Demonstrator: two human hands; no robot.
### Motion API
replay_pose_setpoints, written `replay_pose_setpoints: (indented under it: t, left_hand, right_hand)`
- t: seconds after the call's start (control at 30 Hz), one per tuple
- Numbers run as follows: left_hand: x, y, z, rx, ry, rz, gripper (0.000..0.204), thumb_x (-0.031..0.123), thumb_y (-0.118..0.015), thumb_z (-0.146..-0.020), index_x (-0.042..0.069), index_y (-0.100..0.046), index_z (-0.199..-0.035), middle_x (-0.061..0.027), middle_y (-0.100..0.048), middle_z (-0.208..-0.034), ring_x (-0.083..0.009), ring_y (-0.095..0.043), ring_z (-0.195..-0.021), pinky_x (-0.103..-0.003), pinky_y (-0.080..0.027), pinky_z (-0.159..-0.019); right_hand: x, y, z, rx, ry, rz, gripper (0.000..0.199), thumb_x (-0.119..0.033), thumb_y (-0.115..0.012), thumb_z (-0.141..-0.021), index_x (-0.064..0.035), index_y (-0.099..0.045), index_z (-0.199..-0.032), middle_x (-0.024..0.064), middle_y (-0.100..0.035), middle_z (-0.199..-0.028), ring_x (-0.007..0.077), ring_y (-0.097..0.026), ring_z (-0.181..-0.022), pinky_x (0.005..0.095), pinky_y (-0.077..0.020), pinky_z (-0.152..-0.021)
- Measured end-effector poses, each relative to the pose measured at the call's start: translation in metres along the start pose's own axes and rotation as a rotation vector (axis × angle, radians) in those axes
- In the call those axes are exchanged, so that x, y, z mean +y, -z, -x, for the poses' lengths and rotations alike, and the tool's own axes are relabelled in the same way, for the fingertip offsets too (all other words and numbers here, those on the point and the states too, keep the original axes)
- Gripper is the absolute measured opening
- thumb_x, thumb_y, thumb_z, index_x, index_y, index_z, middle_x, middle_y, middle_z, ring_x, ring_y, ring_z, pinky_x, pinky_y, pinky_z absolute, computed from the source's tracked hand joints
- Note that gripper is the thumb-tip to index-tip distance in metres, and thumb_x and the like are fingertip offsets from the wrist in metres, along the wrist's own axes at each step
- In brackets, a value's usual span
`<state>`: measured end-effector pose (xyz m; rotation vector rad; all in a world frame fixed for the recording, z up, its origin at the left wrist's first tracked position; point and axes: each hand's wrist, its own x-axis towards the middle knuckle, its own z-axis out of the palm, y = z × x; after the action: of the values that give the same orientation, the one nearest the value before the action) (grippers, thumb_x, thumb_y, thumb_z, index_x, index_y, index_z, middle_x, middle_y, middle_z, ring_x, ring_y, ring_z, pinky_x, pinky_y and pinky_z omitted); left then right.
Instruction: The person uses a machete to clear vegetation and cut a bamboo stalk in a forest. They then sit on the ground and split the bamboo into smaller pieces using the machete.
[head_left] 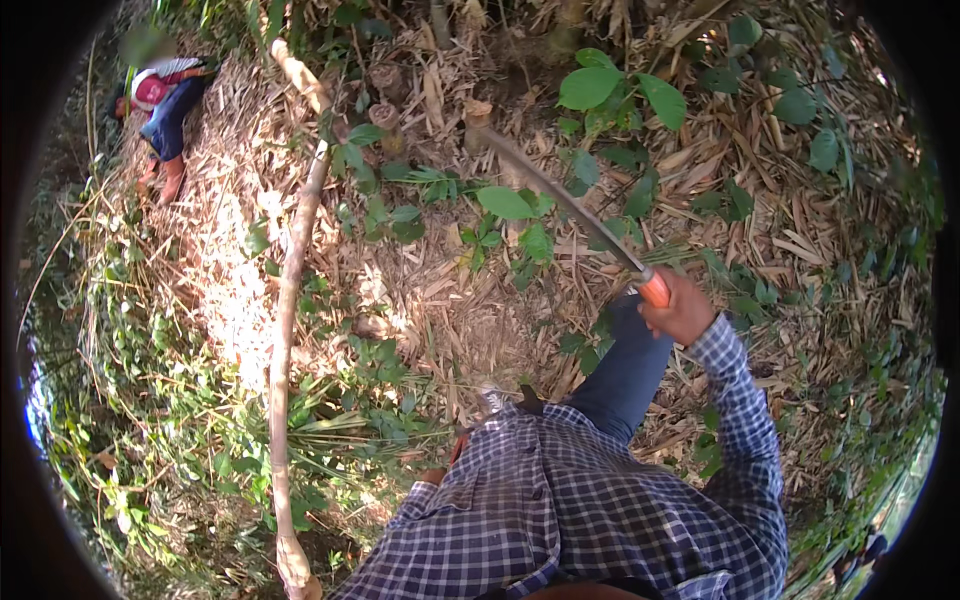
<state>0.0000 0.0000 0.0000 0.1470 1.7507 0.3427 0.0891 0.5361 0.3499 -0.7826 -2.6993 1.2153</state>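
Note:
My right hand (682,309) is closed around the orange handle of a machete (570,205). Its long, narrow blade slants up and to the left, and the tip overlaps a small cut stump (478,122) in the picture; whether they touch I cannot tell. Low by the left side of my checked shirt, a small part of my left hand (433,476) shows. Its fingers are hidden. Close to it is a reddish strip (459,446) whose kind I cannot make out. Green leafy sprigs (508,203) grow beneath the blade.
A long pale pole or trunk (290,290) runs up the left side. More cut stumps (386,122) stand near its upper part. Dry leaf litter (440,290) covers the sloping ground. Another person (168,115), in boots, is at the far upper left.

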Motion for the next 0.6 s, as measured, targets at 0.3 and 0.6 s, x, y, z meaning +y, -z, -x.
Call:
replay_pose_setpoints:
  t: [0.3, 0.6]
  left_hand:
    - [0.122, 0.133, 0.095, 0.341, -0.132, -0.301, 0.057, 0.033, -0.067, -0.085, 0.011, -0.051, -0.135, -0.0139, -0.055, -0.133, -0.0290, -0.055, -0.120, -0.038, -0.043, -0.105]
    - [0.068, 0.084, 0.022, 0.566, -0.292, 0.492, 0.050, 0.018, -0.069, -0.087, 0.002, -0.052, -0.131, -0.0166, -0.062, -0.121, -0.0257, -0.060, -0.111, -0.035, -0.048, -0.097]
  right_hand:
    - [0.003, -0.144, 0.039, 0.167, -0.313, -0.934, 0.026, 0.000, -0.061, -0.076, 0.0005, -0.052, -0.101, 0.0033, -0.053, -0.066, 0.0094, -0.046, -0.042, 0.0251, -0.0388, -0.037]
    - [-0.030, -0.167, -0.002, 0.099, -0.227, -0.910, 0.028, 0.000, -0.061, -0.076, -0.0003, -0.053, -0.103, 0.0011, -0.051, -0.066, 0.0096, -0.046, -0.042, 0.0257, -0.0375, -0.037]
